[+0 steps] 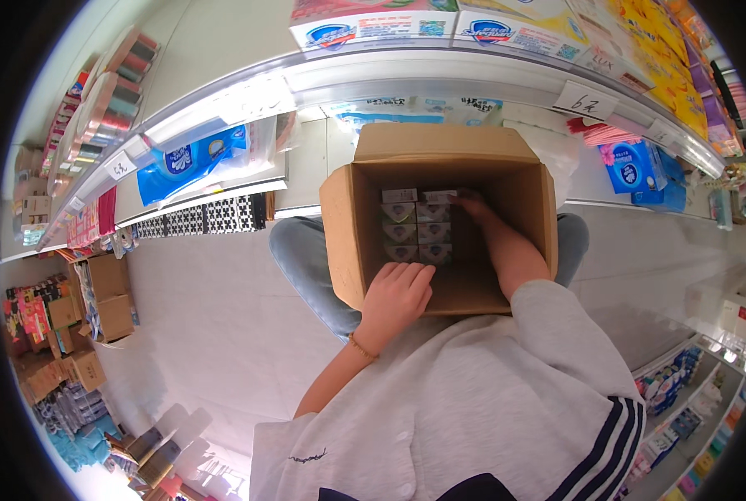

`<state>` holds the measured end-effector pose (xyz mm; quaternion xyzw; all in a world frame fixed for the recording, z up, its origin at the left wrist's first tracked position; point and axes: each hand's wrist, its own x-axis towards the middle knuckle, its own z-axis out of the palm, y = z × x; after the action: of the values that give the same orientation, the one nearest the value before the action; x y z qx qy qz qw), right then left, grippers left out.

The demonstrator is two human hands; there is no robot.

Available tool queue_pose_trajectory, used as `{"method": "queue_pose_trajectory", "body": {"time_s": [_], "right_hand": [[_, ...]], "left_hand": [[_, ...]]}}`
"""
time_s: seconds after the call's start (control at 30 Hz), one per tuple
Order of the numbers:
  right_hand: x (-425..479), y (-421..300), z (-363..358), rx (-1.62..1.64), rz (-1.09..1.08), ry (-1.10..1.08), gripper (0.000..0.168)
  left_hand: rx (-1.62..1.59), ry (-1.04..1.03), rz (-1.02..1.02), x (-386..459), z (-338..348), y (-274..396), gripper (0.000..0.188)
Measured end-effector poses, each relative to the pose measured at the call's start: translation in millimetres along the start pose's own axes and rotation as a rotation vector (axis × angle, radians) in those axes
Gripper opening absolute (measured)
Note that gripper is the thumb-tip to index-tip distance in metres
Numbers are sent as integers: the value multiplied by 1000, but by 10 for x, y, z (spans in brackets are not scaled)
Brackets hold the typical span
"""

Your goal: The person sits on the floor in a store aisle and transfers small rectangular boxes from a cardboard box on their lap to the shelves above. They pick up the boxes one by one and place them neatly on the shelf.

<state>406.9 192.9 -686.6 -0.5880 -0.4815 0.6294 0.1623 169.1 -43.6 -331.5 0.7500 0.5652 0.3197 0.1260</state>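
An open cardboard box (451, 143) sits between my knees with its flaps spread. Inside, against its left part, small soap cartons (400, 233) with shield logos stand in two columns. My right hand (469, 201) reaches deep into the box, its fingers on the end carton (438, 196) of the right column; whether they grip it is hard to make out. My left hand (399, 289) rests at the near edge of the box, fingers bent over the rim just below the columns. A beaded bracelet circles the left wrist.
A shelf edge (410, 62) with price tags crosses above the box. Safeguard soap packs (373, 28) and yellow packs (655, 50) stand on it. Blue tissue packs (188, 156) lie on the lower shelf. More cartons (108, 294) stand at left; another stocked shelf (680, 407) is lower right.
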Motion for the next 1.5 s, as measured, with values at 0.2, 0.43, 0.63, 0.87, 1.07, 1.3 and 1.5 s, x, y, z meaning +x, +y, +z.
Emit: {"method": "queue_pose_trajectory", "body": {"time_s": [0.2,0.43,0.63,0.87,1.07,1.3,1.5], "right_hand": [[-87,-51,317,213,33,10,69],[320,532,429,5,-71,223,60],[477,619,538,-322,-151,430,53],[-175,-341,785,-1395,-312,162,37],[-429,-293,929,-1301,-633,99,39],[-227,-1108,1041,-1260,-204,-684,48],[-1851,-2465,1055,-1241,-485,-774,50]], "left_hand": [[-17,-38,-56,25,-16,18,26],[-5,-60,-87,27,-1,49,25],[-1,-60,-71,105,-15,67,25],[19,-24,-85,28,42,41,22],[14,-12,-60,100,-15,82,22],[-81,115,23,202,-141,116,30],[105,470,265,933,-1362,70,36]]}}
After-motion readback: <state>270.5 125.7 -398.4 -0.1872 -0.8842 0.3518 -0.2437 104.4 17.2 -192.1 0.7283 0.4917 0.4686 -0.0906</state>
